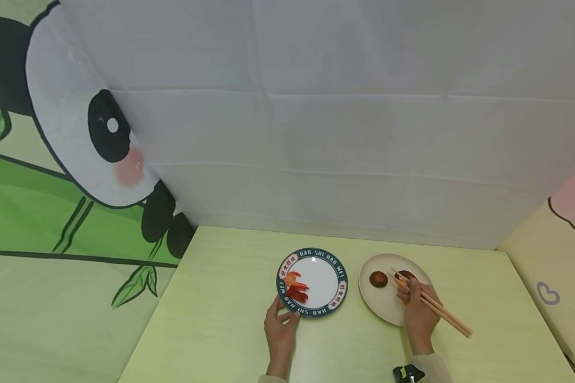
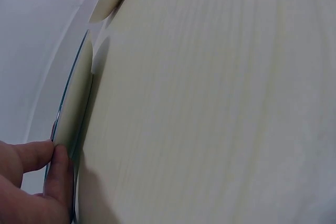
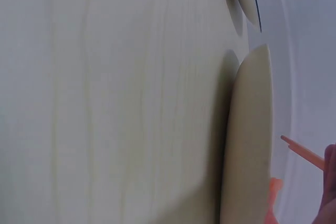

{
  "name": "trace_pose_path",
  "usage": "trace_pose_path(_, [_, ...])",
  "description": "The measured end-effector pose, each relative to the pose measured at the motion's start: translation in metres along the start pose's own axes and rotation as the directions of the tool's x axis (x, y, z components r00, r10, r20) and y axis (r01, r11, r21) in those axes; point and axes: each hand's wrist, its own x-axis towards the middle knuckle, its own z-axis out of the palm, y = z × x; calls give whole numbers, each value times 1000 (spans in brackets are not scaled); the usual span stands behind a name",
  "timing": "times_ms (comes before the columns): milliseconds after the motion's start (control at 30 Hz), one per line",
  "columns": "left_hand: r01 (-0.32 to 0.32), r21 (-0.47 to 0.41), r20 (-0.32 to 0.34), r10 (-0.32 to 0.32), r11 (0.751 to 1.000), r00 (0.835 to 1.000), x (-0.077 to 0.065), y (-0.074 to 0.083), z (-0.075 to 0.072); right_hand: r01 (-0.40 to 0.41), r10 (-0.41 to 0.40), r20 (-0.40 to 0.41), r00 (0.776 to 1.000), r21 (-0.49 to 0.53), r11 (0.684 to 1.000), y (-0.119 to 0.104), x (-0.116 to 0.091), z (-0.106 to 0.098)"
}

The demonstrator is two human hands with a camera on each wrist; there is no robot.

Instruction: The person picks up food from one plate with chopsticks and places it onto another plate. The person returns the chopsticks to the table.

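Note:
My left hand [image 1: 281,330] pinches the near left rim of a white plate [image 1: 323,279] with a dark green lettered border. In the left wrist view the fingers [image 2: 58,179] sit right at that rim. A shrimp-like orange piece [image 1: 293,280] and a dark red piece [image 1: 297,294] lie on its left side. My right hand [image 1: 420,314] holds a pair of wooden chopsticks [image 1: 452,321], tips over a cream plate [image 1: 380,306]. Two round brown mushroom-like pieces lie there, one [image 1: 378,279] left of the tips, another [image 1: 404,275] partly behind them. An orange piece [image 3: 275,186] shows past the rim in the right wrist view.
Both plates stand on a pale yellow table [image 1: 211,319], with a gap between them. A white sheet [image 1: 340,133] rises behind the table's back edge. A panda picture [image 1: 81,122] covers the left wall. A black device [image 1: 407,373] sits at the right wrist.

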Motion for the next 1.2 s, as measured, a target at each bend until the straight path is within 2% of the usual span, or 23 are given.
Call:
trace_pose_path(133, [0, 1, -1, 0, 1000, 1000, 0, 0, 1, -18, 18, -7, 1000, 77, 997, 14, 2, 1])
trace_pose_path(233, [-4, -3, 0, 4, 1000, 1000, 0, 0, 1, -8, 8, -3, 1000, 79, 997, 18, 1, 3])
trace_pose_path(367, [-8, -4, -2, 8, 1000, 1000, -1, 2, 0, 32, -33, 15, 999, 43, 999, 16, -1, 6])
trace_pose_path(467, [-16, -3, -3, 16, 1000, 1000, -1, 4, 0, 55, -57, 28, 998, 55, 997, 14, -3, 9])
trace_pose_path(633, [-20, 5, -5, 20, 1000, 1000, -2, 5, 0, 53, -59, 39, 997, 135, 989, 13, -8, 12])
trace_pose_path(900, [-8, 22, -11, 9, 1000, 1000, -1, 3, 1, 39, -51, 80, 995, 142, 989, 10, -15, 17])
trace_pose_path(1200, [4, 22, -1, -4, 1000, 1000, -1, 3, 0, 104, -128, 131, 983, 176, 979, 9, -23, 23])
